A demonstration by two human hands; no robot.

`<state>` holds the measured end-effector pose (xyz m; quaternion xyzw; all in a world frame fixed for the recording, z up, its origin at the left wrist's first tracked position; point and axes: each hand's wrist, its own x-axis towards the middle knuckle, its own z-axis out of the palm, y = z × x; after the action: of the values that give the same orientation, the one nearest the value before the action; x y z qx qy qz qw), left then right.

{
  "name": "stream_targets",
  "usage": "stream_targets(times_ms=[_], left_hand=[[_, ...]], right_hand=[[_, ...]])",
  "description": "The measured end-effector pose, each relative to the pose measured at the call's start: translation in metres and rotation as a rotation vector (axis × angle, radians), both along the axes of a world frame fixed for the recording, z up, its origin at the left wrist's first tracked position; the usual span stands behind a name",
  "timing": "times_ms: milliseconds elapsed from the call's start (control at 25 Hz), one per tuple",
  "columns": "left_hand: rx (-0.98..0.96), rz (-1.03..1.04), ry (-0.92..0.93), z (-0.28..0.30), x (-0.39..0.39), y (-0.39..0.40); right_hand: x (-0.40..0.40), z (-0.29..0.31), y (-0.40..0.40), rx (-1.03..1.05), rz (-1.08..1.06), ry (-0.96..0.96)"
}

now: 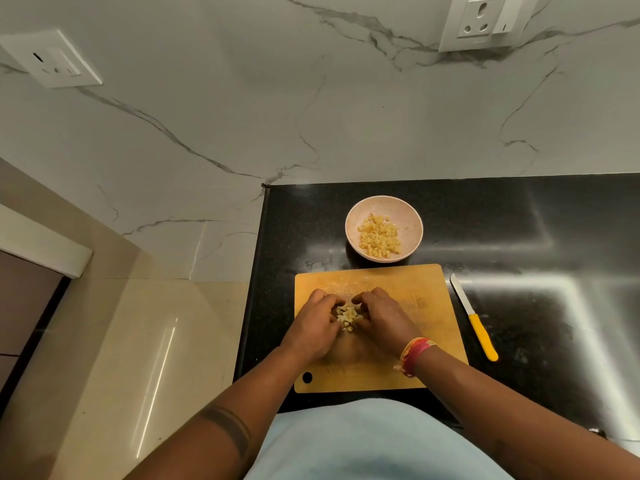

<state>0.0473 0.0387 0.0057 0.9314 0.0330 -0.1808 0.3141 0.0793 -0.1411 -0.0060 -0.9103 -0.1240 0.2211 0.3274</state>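
Observation:
A wooden cutting board (pixel 429 292) lies on the black counter. On it sits a small heap of pale yellow diced pieces (pixel 348 315). My left hand (pixel 313 325) and my right hand (pixel 379 318) cup the heap from either side, fingers curled round it. Behind the board stands a pink bowl (pixel 408 220) holding more of the same diced pieces (pixel 379 237). A knife with a yellow handle (pixel 481 336) and a white blade lies on the counter to the right of the board, apart from both hands.
The black counter (pixel 519 237) ends at its left edge near the board, with beige floor tiles (pixel 138 341) below. A marble wall (pixel 311 116) rises behind, with sockets (pixel 485 19) at upper right and upper left.

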Motion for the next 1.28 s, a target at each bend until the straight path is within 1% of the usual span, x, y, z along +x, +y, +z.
stream_targets(times_ms=[80,160,240,320,360,440,480,520,560,600,640,680,760,840,920,1000,1120,1280], left_hand=[[0.002,0.059,-0.074,0.0,-0.005,0.006],[0.057,0.191,-0.117,-0.002,-0.01,0.01],[0.082,0.318,-0.091,-0.003,-0.011,0.008],[0.022,0.344,-0.038,-0.003,-0.008,0.002],[-0.042,0.341,-0.011,-0.003,-0.006,-0.003],[-0.182,0.355,0.039,-0.001,-0.002,-0.007],[-0.229,0.379,0.048,-0.001,-0.001,-0.007],[-0.233,0.399,0.038,-0.001,-0.001,-0.006],[-0.188,0.394,0.006,-0.003,-0.002,-0.002],[-0.111,0.345,-0.013,-0.004,-0.004,0.003],[-0.042,0.255,0.01,-0.005,-0.006,0.006],[0.009,0.151,0.058,-0.006,-0.008,0.007],[0.097,-0.012,0.13,-0.007,-0.01,0.004],[0.144,-0.066,0.107,-0.005,-0.007,-0.006],[0.143,-0.047,0.067,-0.005,-0.003,-0.016],[0.128,0.025,0.055,-0.007,0.0,-0.021],[0.06,0.13,0.026,-0.015,-0.003,-0.02],[-0.015,0.201,0.002,-0.018,-0.005,-0.02]], right_hand=[[0.001,0.0,-0.002,-0.016,0.019,-0.028],[0.001,0.001,0.004,-0.081,0.11,-0.083],[0.001,0.001,0.013,-0.156,0.229,-0.129],[-0.002,-0.003,0.019,-0.208,0.31,-0.177],[-0.002,-0.004,0.018,-0.18,0.303,-0.182],[0.002,0.0,0.013,-0.083,0.211,-0.156],[0.005,0.003,0.008,-0.061,0.152,-0.138],[0.008,0.004,0.001,-0.068,0.099,-0.104],[0.01,0.004,-0.005,-0.096,0.07,-0.043],[0.01,0.004,-0.009,-0.138,0.076,0.032],[0.009,0.003,-0.012,-0.195,0.121,0.091],[0.007,0.001,-0.012,-0.244,0.185,0.108],[0.004,-0.001,-0.006,-0.261,0.264,0.07],[0.007,-0.001,0.003,-0.223,0.269,0.023],[0.011,0.0,0.011,-0.197,0.27,-0.021],[0.015,-0.002,0.015,-0.178,0.261,-0.036],[0.016,-0.004,0.016,-0.173,0.247,-0.047],[0.016,-0.003,0.012,-0.169,0.244,-0.049]])
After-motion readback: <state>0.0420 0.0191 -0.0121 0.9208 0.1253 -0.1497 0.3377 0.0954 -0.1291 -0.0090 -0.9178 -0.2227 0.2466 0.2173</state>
